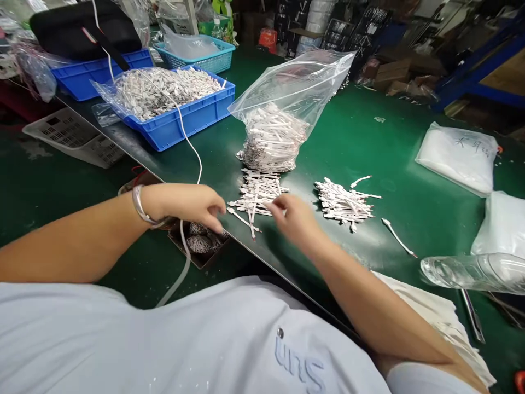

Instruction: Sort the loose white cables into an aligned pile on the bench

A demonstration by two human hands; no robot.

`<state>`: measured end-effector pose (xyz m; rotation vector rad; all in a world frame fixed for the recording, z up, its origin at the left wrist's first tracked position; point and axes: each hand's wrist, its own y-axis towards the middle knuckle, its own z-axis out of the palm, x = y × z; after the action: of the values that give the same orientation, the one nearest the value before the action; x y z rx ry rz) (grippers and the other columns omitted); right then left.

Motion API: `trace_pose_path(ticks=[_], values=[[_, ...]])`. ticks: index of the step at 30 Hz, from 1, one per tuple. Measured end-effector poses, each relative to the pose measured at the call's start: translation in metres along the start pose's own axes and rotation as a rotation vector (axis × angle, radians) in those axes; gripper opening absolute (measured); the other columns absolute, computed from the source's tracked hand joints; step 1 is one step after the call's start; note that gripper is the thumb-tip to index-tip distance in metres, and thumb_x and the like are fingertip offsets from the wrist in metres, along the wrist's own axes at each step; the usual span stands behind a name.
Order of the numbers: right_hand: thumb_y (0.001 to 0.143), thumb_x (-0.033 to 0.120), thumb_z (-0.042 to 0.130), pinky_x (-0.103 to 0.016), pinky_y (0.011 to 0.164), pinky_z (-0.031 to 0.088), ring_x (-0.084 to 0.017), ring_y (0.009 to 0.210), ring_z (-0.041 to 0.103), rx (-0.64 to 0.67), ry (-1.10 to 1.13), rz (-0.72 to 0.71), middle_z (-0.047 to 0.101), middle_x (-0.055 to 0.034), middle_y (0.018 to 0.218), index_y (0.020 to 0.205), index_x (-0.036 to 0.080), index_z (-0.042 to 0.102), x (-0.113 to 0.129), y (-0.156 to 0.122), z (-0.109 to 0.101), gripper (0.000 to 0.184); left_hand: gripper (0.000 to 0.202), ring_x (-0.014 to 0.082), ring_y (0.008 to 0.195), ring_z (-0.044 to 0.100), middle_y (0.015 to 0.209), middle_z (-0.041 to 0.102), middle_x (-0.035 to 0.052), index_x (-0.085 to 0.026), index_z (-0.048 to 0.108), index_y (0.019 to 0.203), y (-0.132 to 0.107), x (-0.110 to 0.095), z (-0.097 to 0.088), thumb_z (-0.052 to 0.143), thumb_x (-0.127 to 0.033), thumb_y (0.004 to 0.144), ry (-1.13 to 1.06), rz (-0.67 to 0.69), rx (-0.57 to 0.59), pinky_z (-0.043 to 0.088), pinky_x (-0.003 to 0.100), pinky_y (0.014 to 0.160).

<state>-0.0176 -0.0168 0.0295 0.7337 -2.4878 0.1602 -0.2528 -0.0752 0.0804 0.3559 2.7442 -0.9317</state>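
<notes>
My left hand, with a metal bangle at the wrist, hovers by the table edge. Its thumb and curled fingers are apart, and nothing shows between them. My right hand has its fingertips pinched together at the near right side of a pile of short white cables. Whether a cable is in that pinch I cannot make out. A few loose cables lie crossed at the pile's near edge, between my hands. Right of my right hand is a second pile of white cables. Behind the first pile stands an open clear bag full of such cables.
A blue bin heaped with white parts stands at the back left. A white cord hangs down past the table edge. At right lie a single cable, a clear plastic bottle, white packed bags and a cloth.
</notes>
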Motion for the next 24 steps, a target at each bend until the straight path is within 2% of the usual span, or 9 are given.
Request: trace_pose_path(ticks=[1, 3, 5, 7, 10, 13, 18, 22, 24], values=[[0.092, 0.038, 0.052, -0.034, 0.086, 0.044, -0.026, 0.100, 0.060, -0.061, -0.091, 0.018, 0.069, -0.0140, 0.103, 0.096, 0.014, 0.067, -0.010, 0.014, -0.001, 0.029, 0.038, 0.0206, 0.090, 0.064, 0.102, 0.071, 0.0072, -0.018, 0.064, 0.114, 0.003, 0.000, 0.010, 0.062, -0.039, 0.083, 0.074, -0.002, -0.159, 0.048, 0.028, 0.078], [0.091, 0.031, 0.052, -0.035, 0.092, 0.042, -0.029, 0.109, 0.059, -0.058, -0.224, 0.117, 0.067, -0.0177, 0.114, 0.109, 0.011, 0.066, -0.027, 0.043, -0.001, 0.031, 0.036, 0.0252, 0.108, 0.059, 0.119, 0.065, 0.0134, -0.014, 0.062, 0.117, 0.015, -0.004, 0.029, 0.062, -0.029, 0.084, 0.253, 0.102, -0.445, 0.046, 0.033, 0.088], [0.090, 0.037, 0.054, -0.034, 0.087, 0.045, -0.029, 0.105, 0.062, 0.019, -0.279, 0.178, 0.069, -0.0175, 0.111, 0.108, 0.012, 0.068, -0.035, 0.066, 0.001, 0.034, 0.038, 0.0267, 0.115, 0.055, 0.132, 0.057, 0.0157, -0.015, 0.058, 0.124, 0.032, -0.008, 0.045, 0.058, -0.019, 0.086, 0.390, 0.247, -0.597, 0.044, 0.035, 0.091], [0.086, 0.043, 0.057, -0.034, 0.079, 0.047, -0.029, 0.096, 0.065, 0.078, -0.304, 0.198, 0.072, -0.0162, 0.099, 0.098, 0.015, 0.072, -0.036, 0.080, 0.002, 0.034, 0.034, 0.0256, 0.113, 0.055, 0.132, 0.057, 0.0154, -0.017, 0.058, 0.123, 0.049, -0.010, 0.054, 0.048, -0.013, 0.091, 0.493, 0.366, -0.690, 0.043, 0.036, 0.088], [0.081, 0.041, 0.062, -0.033, 0.071, 0.046, -0.029, 0.087, 0.065, 0.131, -0.341, 0.181, 0.073, -0.0142, 0.085, 0.080, 0.018, 0.072, -0.031, 0.085, 0.003, 0.026, 0.027, 0.0227, 0.097, 0.058, 0.110, 0.065, 0.0144, -0.015, 0.065, 0.106, 0.069, -0.007, 0.056, 0.041, -0.014, 0.095, 0.584, 0.483, -0.732, 0.041, 0.035, 0.078], [0.077, 0.040, 0.065, -0.031, 0.067, 0.045, -0.026, 0.083, 0.065, 0.167, -0.367, 0.141, 0.072, -0.0112, 0.077, 0.069, 0.020, 0.071, -0.028, 0.085, 0.002, 0.022, 0.024, 0.0198, 0.084, 0.057, 0.091, 0.066, 0.0116, -0.013, 0.066, 0.093, 0.082, -0.004, 0.054, 0.042, -0.014, 0.095, 0.573, 0.527, -0.768, 0.037, 0.034, 0.072], [0.075, 0.028, 0.064, -0.028, 0.061, 0.042, -0.022, 0.073, 0.064, 0.170, -0.394, 0.127, 0.071, -0.0076, 0.071, 0.067, 0.021, 0.071, -0.029, 0.081, 0.002, 0.012, 0.025, 0.0190, 0.079, 0.054, 0.083, 0.064, 0.0090, -0.015, 0.066, 0.082, 0.094, -0.007, 0.058, 0.044, -0.014, 0.094, 0.486, 0.452, -0.850, 0.035, 0.035, 0.072], [0.078, 0.031, 0.064, -0.028, 0.057, 0.040, -0.021, 0.066, 0.063, 0.178, -0.388, 0.145, 0.071, -0.0062, 0.070, 0.073, 0.021, 0.072, -0.031, 0.072, -0.004, 0.014, 0.029, 0.0181, 0.079, 0.055, 0.082, 0.064, 0.0071, -0.016, 0.064, 0.080, 0.093, -0.008, 0.062, 0.041, -0.020, 0.096, 0.413, 0.418, -0.844, 0.036, 0.035, 0.077], [0.081, 0.030, 0.061, -0.029, 0.061, 0.042, -0.023, 0.073, 0.064, 0.152, -0.392, 0.146, 0.073, -0.0084, 0.077, 0.079, 0.021, 0.073, -0.032, 0.071, -0.009, 0.016, 0.029, 0.0186, 0.083, 0.056, 0.086, 0.065, 0.0073, -0.016, 0.064, 0.084, 0.089, -0.007, 0.063, 0.040, -0.025, 0.097, 0.380, 0.411, -0.828, 0.036, 0.035, 0.081]])
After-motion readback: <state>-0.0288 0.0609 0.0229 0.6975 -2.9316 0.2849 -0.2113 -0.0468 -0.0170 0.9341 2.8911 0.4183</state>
